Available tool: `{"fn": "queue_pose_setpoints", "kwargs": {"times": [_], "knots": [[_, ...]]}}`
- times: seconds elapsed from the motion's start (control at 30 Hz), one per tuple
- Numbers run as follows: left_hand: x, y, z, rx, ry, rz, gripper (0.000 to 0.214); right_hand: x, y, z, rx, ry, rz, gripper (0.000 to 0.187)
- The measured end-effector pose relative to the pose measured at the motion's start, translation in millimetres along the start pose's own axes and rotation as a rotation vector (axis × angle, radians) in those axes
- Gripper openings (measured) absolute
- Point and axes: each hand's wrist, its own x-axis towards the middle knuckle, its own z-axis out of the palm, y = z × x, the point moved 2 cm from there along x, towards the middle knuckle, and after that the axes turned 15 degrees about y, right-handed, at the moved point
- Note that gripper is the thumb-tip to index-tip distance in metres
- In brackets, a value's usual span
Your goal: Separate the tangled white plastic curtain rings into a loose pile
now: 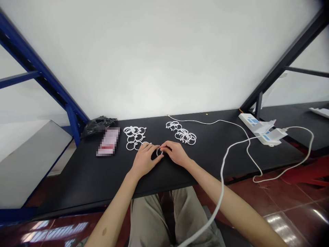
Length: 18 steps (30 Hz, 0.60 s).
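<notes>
A white plastic ring [157, 153] is held between my two hands above the black tabletop. My left hand [145, 158] grips its left and lower side, thumb stretched toward the right. At the ring's upper right, the fingers of my right hand [174, 152] pinch it. Beyond my left hand lies a group of several white rings [131, 145], each with a small knob; one is partly covered by that hand. Another heap of white rings [189, 138] rests past my right hand, with a few more rings [173, 126] behind it.
A black plastic bag [99, 125] and a pinkish blurred packet [109, 142] lie on the left. To the right is a white power strip [259, 128]. Its white cable [223, 171] passes in front of my right forearm. A white wall [159, 61] stands behind the table.
</notes>
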Motion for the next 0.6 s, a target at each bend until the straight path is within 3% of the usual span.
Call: {"fn": "queue_pose_setpoints", "kwargs": {"times": [0.6], "knots": [[0.4,0.0,0.2,0.001,-0.034,-0.024,0.033,0.3,-2.2,0.0,-0.015,-0.037,0.07,0.01]]}}
